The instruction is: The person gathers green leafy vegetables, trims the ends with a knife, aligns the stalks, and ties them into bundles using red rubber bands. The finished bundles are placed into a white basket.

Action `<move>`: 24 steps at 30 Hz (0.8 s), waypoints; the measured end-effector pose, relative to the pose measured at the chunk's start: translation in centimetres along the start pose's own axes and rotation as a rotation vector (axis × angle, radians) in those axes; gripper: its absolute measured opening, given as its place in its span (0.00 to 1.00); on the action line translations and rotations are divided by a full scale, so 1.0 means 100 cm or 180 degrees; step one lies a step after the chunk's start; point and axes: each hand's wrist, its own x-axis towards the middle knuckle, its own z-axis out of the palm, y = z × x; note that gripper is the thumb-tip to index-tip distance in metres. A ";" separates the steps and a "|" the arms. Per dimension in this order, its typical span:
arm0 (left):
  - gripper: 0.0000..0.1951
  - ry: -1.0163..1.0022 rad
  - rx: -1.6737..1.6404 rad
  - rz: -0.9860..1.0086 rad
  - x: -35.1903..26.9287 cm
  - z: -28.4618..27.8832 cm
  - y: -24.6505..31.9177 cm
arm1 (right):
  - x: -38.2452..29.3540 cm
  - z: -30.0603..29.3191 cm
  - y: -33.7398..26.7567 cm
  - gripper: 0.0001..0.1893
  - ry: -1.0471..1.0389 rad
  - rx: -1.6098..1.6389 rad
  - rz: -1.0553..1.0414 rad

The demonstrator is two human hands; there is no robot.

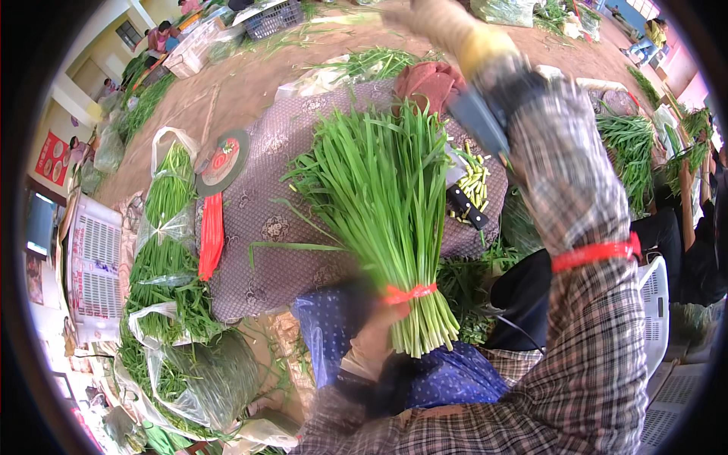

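Note:
My left hand (372,344), gloved and blurred, holds a large bunch of Chinese chives (398,210) near its stem end. A red tie (410,293) wraps the stems just above their pale cut ends, and the leaves fan out over the patterned cloth (261,273). Stretched far forward is my right hand (455,34), in a yellowish glove and badly blurred; whether it holds anything is not clear. Beside the bunch lie a black knife handle (467,207) with rivets and a heap of cut stem pieces (476,179). The leaves hide part of both.
A round disc (223,162) and red strips (210,239) lie at the cloth's left edge. Bagged greens (170,296) stand further left. A brown-red cloth (429,85) is bunched at the far edge. Other people (162,40) sit in the background, near a dark crate (274,21).

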 end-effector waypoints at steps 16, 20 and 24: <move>0.44 -0.0299 0.0940 -0.0072 -0.036 0.083 0.011 | -0.398 0.083 0.062 0.34 -0.1480 0.4425 0.2369; 0.44 0.0287 0.1124 -0.0055 -0.026 0.079 0.031 | -0.401 0.079 0.065 0.33 -0.1472 0.4687 0.2625; 0.29 0.0433 0.0037 0.0021 -0.006 0.081 0.047 | -0.410 0.089 0.063 0.31 -0.1852 0.4881 0.2388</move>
